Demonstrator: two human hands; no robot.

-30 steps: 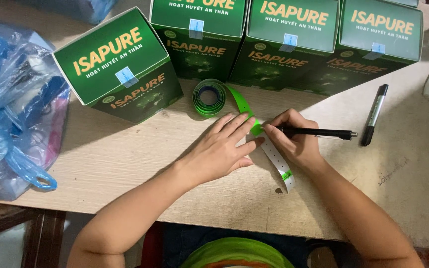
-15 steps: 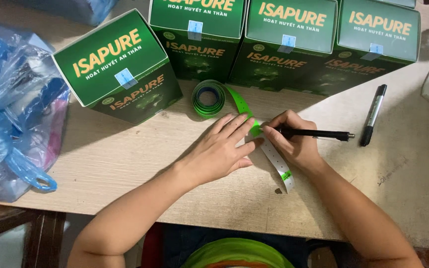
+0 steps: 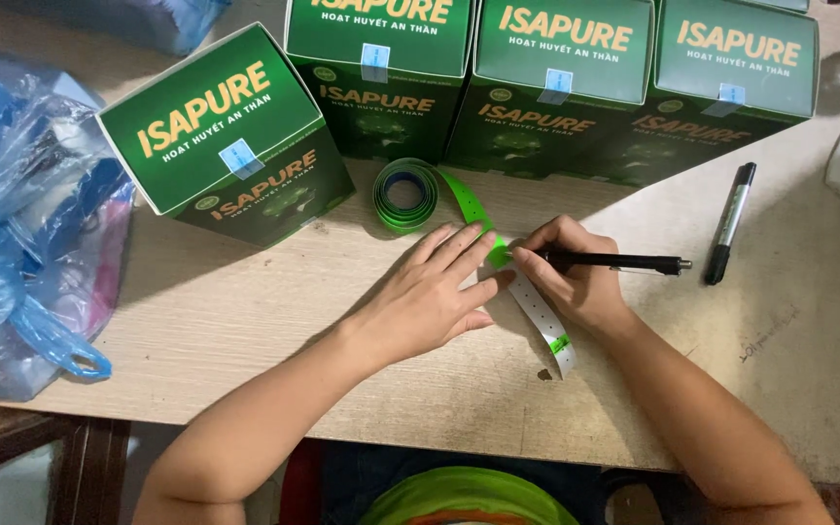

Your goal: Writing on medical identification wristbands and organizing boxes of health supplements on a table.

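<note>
From my remote seat I see the left hand [image 3: 430,297] lying flat, palm down with fingers spread, pressing on a green strip [image 3: 467,199] that runs from a small green roll [image 3: 405,195] near the boxes down toward the table's near edge. The strip's lower stretch shows its pale, perforated side [image 3: 542,316], ending in a green tip. The right hand [image 3: 576,282] is closed in a writing pinch around a black pen [image 3: 614,262], whose tip meets the strip just beside the left fingertips (I cannot make out any mark there). A black marker [image 3: 729,224] lies alone on the wooden table [image 3: 245,321], right of the pen and apart from it. Four green cartons stand along the far side; the nearest one [image 3: 230,136] is turned at an angle. A blue plastic bag [image 3: 21,224] slumps at the left edge.
</note>
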